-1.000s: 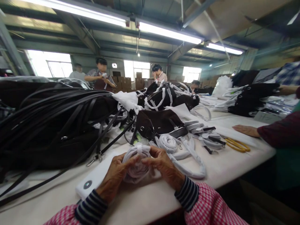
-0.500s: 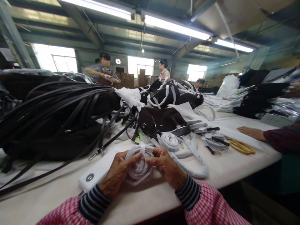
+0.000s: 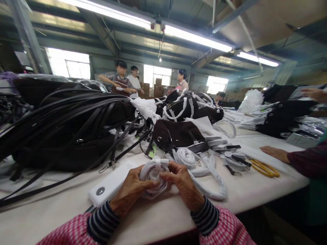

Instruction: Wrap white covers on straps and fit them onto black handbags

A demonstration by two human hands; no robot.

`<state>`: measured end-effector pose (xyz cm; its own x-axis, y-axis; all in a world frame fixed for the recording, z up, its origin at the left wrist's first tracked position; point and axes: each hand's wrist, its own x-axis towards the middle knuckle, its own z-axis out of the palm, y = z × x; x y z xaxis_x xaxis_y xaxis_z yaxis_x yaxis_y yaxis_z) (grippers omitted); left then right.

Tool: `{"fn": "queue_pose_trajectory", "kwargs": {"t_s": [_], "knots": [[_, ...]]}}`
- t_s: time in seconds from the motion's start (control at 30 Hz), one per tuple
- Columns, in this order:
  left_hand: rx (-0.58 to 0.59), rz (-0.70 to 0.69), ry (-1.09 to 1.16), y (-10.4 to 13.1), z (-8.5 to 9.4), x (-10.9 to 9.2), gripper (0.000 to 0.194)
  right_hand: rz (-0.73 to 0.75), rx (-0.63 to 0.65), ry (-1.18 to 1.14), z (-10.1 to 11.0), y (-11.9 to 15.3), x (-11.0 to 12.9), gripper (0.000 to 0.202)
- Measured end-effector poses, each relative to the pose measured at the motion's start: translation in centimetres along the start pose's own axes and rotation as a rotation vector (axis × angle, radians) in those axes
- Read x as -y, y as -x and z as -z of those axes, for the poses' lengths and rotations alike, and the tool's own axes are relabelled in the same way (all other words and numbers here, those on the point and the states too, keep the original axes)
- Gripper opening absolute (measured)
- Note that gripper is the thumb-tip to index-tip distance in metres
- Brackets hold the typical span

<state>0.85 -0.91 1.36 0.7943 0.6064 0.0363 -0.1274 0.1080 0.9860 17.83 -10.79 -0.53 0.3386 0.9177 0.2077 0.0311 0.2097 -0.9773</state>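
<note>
A coil of strap wrapped in white material [image 3: 154,175] is held upright between my two hands, just above the near part of the table. My left hand [image 3: 133,187] grips its left side, with the thumb across the lower front. My right hand [image 3: 182,183] closes on its right side, thumb pressed on the front. A band of white lies over the coil's top. Behind it sits another white roll [image 3: 186,157], beside a dark brown bag [image 3: 177,133] with metal rings. A long white-wrapped handle [image 3: 214,190] curves to the right of my right hand.
A white device [image 3: 109,183] lies left of my left hand. Black bags and straps [image 3: 63,136] pile up at the left. Yellow-handled scissors [image 3: 264,168] and wrapped straps lie at the right, near another person's hand [image 3: 274,153]. Several people are in the background.
My left thumb has moved down from the top of the coil to its lower front. A further person has come into view at the back, and a raised hand shows at the far right.
</note>
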Motion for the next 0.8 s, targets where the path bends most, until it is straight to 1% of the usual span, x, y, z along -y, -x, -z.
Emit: {"fn": "queue_pose_trajectory", "kwargs": {"t_s": [0.07,0.1,0.17,0.33,0.43,0.6,0.7,0.8], "knots": [[-0.047,-0.001,-0.027,0.06,-0.02,-0.04,0.051,-0.044,-0.025,-0.026,-0.02,-0.04,0.11,0.031],[-0.061,0.002,-0.041,0.11,0.00,-0.05,0.050,-0.063,-0.018,-0.036,-0.02,-0.03,0.17,0.030],[-0.060,0.010,-0.045,0.22,0.03,-0.05,0.050,-0.092,0.039,-0.056,0.04,-0.01,0.27,0.030],[-0.007,0.024,0.016,0.19,0.00,-0.04,0.047,-0.106,0.138,-0.229,0.15,-0.06,0.37,0.032],[0.033,0.037,0.039,0.11,0.06,0.05,0.044,-0.121,0.195,-0.338,0.14,-0.14,0.42,0.038],[0.137,0.074,0.149,0.22,0.26,0.20,0.049,-0.140,0.272,-0.479,0.02,-0.30,0.21,0.043],[0.125,0.046,0.148,0.21,0.27,0.19,0.053,-0.119,0.252,-0.443,-0.34,-0.12,0.23,0.042],[0.049,0.006,0.110,-0.13,0.46,0.76,0.059,-0.047,0.145,-0.314,-0.54,0.11,0.41,0.041]]}}
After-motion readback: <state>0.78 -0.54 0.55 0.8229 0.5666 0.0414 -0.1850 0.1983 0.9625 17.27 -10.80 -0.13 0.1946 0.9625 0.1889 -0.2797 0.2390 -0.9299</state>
